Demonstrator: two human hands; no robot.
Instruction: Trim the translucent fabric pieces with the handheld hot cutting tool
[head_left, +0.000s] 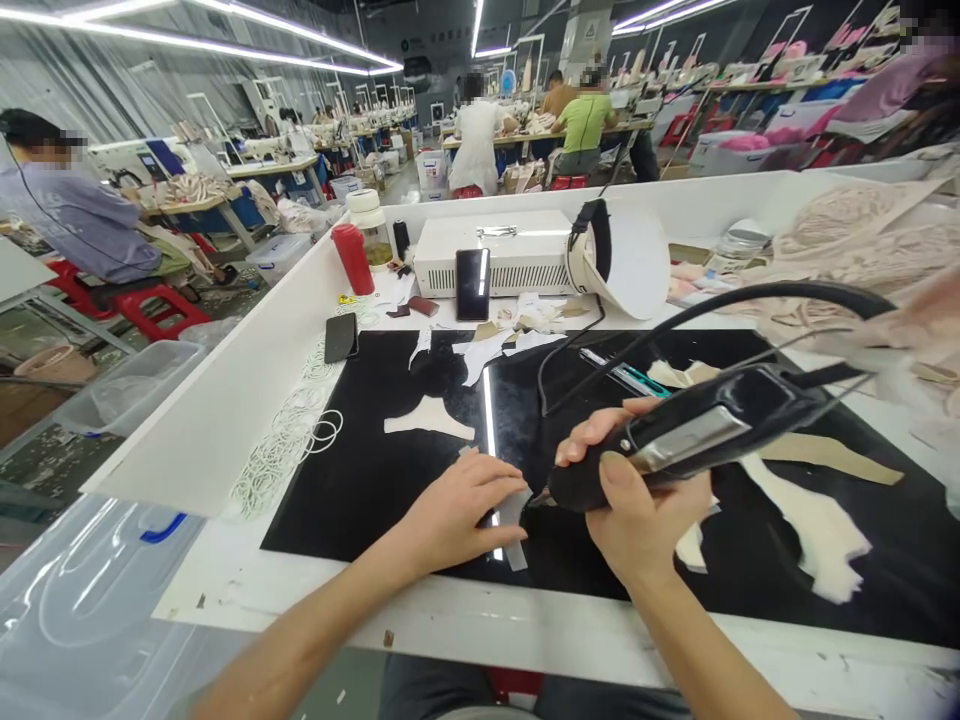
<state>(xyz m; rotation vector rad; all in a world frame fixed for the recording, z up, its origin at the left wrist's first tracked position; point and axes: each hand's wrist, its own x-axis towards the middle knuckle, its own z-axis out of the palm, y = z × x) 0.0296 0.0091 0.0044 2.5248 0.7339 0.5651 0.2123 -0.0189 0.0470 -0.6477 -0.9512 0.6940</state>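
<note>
My left hand (469, 508) lies flat with its fingers stretched out, pressing a small greyish translucent piece (516, 556) onto the black board (360, 500). In my right hand (649, 515) is a black corded hot knife (697, 425) with a metal plate on its side, fingers wrapped round its handle. Its tip comes close to the held piece beside my left fingers; whether it touches I cannot tell. A faint wisp of smoke hangs above the board. Beyond my left hand rests a cream fabric piece (429, 418); a longer cream piece (814, 525) lies right of the tool.
Tangled pale elastic loops (281, 455) and a dark phone (341, 338) lie left. Behind stand a red bottle (352, 260), another phone (472, 285), a white vented box (495, 250) and paper scraps (484, 350). A teal-handled cutter (637, 377) and the tool's cable cross the right side.
</note>
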